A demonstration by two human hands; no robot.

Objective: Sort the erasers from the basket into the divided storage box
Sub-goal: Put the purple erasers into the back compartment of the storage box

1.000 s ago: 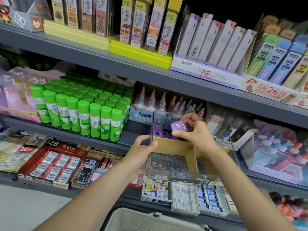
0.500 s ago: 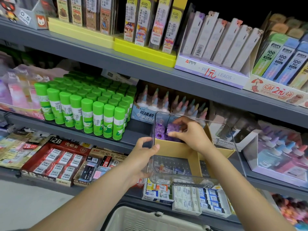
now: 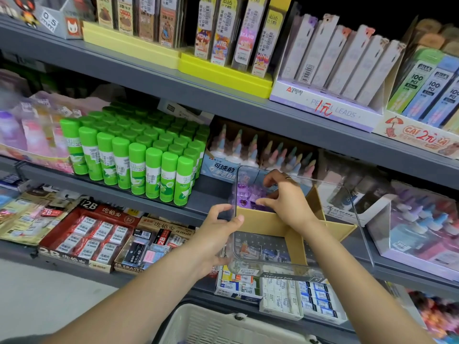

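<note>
The left hand (image 3: 218, 225) is steadying the clear divided storage box (image 3: 357, 219) by its near-left wall, thumb curling over the rim and the other fingers wrapping the outside, while the right hand (image 3: 285, 199) is reaching over the cardboard divider (image 3: 263, 223) into the far-left compartment, where the purple erasers (image 3: 244, 194) are lying in a loose cluster. The right fingers (image 3: 263, 201) are curling downward over that cluster; whether they are actually pinching an eraser or only nudging the pile is something the view is not showing clearly. The step in hand looks like settling an eraser among its own colour. To do it well, the left hand should be keeping the box level and tight against the shelf edge — the box appears to be overhanging the packs of erasers on the lower shelf (image 3: 173, 276), so a tip forward could be spilling the contents. The right hand should be lowering each piece flat and letting go low, not dropping from height, and staying clear of the divider so the cardboard is not getting pushed out of place. The white basket (image 3: 206, 324) is sitting near and below, between the forearms — an easy return path.
</note>
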